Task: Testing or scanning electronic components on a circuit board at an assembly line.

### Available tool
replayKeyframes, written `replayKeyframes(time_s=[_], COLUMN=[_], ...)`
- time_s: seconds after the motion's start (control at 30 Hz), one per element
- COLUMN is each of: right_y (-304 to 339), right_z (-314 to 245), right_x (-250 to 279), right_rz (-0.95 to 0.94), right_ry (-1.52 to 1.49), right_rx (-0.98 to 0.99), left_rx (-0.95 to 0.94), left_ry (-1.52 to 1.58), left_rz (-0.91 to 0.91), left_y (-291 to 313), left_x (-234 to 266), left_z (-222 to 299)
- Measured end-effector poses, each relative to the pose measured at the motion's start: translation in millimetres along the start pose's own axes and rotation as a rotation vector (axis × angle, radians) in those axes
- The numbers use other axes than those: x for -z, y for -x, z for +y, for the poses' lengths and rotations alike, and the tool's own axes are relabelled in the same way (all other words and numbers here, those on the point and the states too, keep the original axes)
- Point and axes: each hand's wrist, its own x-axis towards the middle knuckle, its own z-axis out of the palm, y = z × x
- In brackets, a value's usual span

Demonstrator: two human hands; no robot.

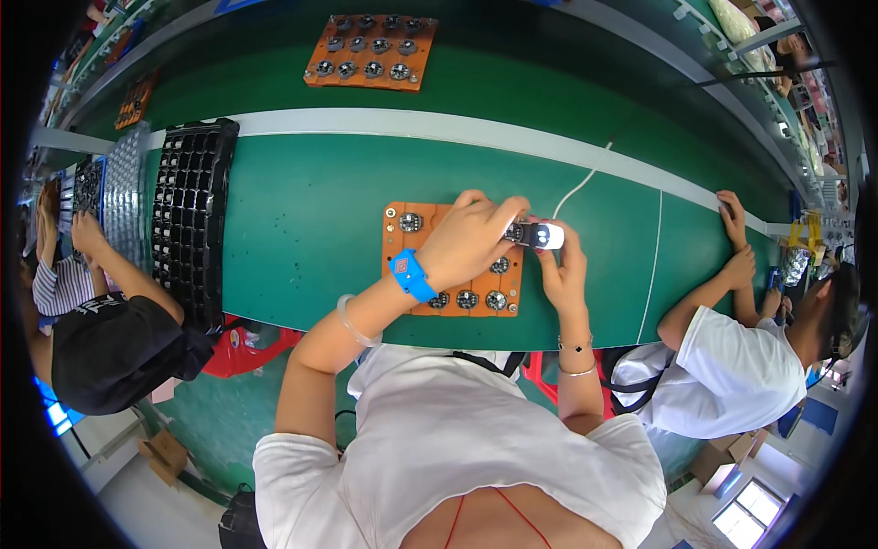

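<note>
Both hands meet over the right part of an orange fixture board that lies on the green table. Between them is a small black-and-white device with a rounded white end. My left hand, wearing a blue wristband, reaches across the board with its fingers closed at the device's dark end. On the other side, my right hand grips the white end, just off the board's right edge. Several round metal-and-black parts sit in the board; my left hand and forearm hide some of them.
A black compartment tray stands at the table's left end. Past the white rail, another filled orange board lies on the dark green surface. A white cable runs from the rail toward my hands. People sit on either side.
</note>
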Motion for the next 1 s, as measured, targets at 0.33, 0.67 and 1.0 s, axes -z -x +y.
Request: replayKeyframes(time_s=[0.33,0.67,1.0], right_y=[9,36,36], right_z=[2,-9,-14], right_x=[5,18,8], right_rz=[0.158,-0.069,-0.134], right_ry=[-0.376,-0.037,-0.019], right_rx=[-0.033,-0.037,-0.013], left_rx=[0.110,-0.055,0.000], left_ry=[-0.099,-0.267,-0.122], left_rz=[-0.019,-0.041,0.058], left_y=[1,34,36], left_x=[0,-13,-10], left_z=[-3,12,23])
